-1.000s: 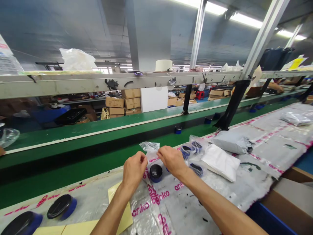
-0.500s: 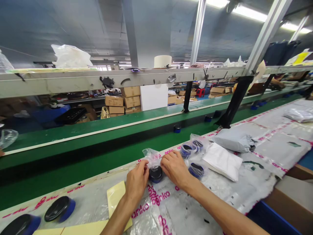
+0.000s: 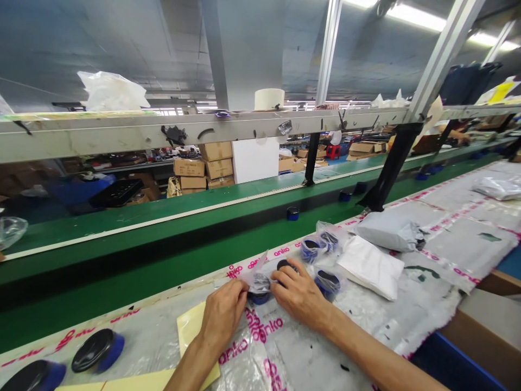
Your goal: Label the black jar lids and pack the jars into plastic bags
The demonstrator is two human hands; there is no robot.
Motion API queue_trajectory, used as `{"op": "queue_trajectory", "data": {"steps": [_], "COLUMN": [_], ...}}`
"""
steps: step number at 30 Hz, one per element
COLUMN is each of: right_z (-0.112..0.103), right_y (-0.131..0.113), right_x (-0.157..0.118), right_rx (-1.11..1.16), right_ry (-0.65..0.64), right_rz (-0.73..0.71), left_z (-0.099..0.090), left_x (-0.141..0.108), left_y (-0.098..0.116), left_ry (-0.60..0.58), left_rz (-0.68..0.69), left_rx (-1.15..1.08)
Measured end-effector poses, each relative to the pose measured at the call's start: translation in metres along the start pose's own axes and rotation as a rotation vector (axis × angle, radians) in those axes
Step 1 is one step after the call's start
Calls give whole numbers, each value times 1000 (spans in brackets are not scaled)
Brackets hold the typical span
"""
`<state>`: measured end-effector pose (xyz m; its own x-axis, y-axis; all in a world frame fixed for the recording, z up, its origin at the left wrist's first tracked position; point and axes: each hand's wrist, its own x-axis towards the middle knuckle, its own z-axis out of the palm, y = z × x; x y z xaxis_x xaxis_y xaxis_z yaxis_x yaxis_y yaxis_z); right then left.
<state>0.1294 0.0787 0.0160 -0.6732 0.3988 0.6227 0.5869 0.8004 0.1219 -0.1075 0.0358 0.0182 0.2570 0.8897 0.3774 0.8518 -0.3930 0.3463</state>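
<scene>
Fingers (image 3: 241, 296) of the left hand (image 3: 223, 315) and the right hand (image 3: 299, 298) curl inward, almost closed, pinching a clear plastic bag (image 3: 259, 281) from either side. The bag is gathered over a round black-lidded blue tub (image 3: 259, 297), which sits between the hands on a printed plastic sheet (image 3: 280, 353) covering the bench. A yellow card (image 3: 191, 331) lies under the left wrist, with two bare tubs (image 3: 97, 350) nearer the left edge. A second tub (image 3: 285, 264) lies just beyond the right fingers. Further right are bagged tubs (image 3: 311, 251), a white mailer (image 3: 370, 269) and a grey mailer (image 3: 388, 231). Beyond the bench run a green conveyor (image 3: 163, 239) and a metal rail (image 3: 203, 127), with stacked cardboard boxes (image 3: 203, 165) past them.
</scene>
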Motion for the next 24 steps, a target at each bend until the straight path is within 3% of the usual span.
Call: {"op": "queue_trajectory", "data": {"steps": [10, 18, 24], "right_z": [3, 12, 12], "right_y": [-6, -22, -32], "right_x": [-12, 1, 20], "right_rx": [-81, -201, -175], "right_ry": [-162, -310, -300], "right_rz": [-82, -7, 114], "left_z": [-3, 0, 4], "left_x": [0, 5, 11], "left_y": [2, 10, 13], "left_ry": [-100, -122, -78], "left_rz": [72, -38, -155], "left_rx": [29, 52, 0]}}
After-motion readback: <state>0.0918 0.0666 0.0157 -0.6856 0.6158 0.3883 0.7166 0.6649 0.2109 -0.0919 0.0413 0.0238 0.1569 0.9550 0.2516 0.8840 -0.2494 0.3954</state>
